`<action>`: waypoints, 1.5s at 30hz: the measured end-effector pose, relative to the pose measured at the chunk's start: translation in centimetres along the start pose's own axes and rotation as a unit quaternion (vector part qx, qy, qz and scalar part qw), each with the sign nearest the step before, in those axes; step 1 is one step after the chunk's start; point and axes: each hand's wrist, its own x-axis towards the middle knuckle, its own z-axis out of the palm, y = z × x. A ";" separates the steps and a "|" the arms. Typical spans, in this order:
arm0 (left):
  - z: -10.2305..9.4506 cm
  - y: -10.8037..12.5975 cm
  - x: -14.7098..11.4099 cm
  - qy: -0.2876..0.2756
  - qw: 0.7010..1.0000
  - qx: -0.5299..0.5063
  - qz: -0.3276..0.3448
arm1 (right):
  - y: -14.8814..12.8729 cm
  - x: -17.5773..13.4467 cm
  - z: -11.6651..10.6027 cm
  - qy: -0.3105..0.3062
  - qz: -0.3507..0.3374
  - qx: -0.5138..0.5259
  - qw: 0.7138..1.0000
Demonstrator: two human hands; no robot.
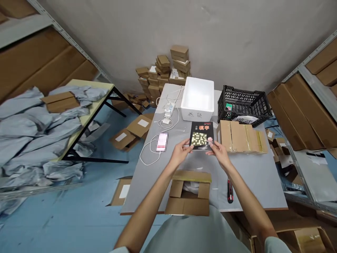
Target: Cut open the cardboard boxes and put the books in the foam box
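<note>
A black crossword book (201, 135) with a pale grid on its cover is held up over the grey table (181, 161). My left hand (181, 151) grips its lower left edge, thumb on the front. On its lower right corner, my right hand (219, 151) pinches it the same way. Below the book, close to my body, an open cardboard box (188, 205) has its flaps spread, with whitish plastic partly showing inside. A black and red utility knife (230, 191) lies on the table under my right forearm.
Behind the book stand a white foam box (198, 114) and a black plastic crate (242, 95). Closed cartons (238, 137) line up at the right. A phone (162, 142) with a white cable lies left. Grey parcels (39, 130) cover another table.
</note>
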 end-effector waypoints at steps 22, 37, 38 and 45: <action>-7.9 -5.5 -0.2 0.146 0.969 0.175 -0.092 | 4.8 3.1 -4.5 0.032 0.113 -0.008 0.993; -5.5 -13.2 -18.6 0.000 0.962 0.101 -0.254 | 17.2 -17.4 -8.6 -0.003 0.241 -0.127 0.962; -5.1 -13.2 -18.5 -0.003 0.964 0.098 -0.248 | 17.5 -17.4 -8.3 -0.015 0.229 -0.133 0.964; -4.6 -12.4 -21.6 0.038 0.963 0.118 -0.239 | 17.6 -17.5 -7.2 -0.116 0.130 -0.156 0.972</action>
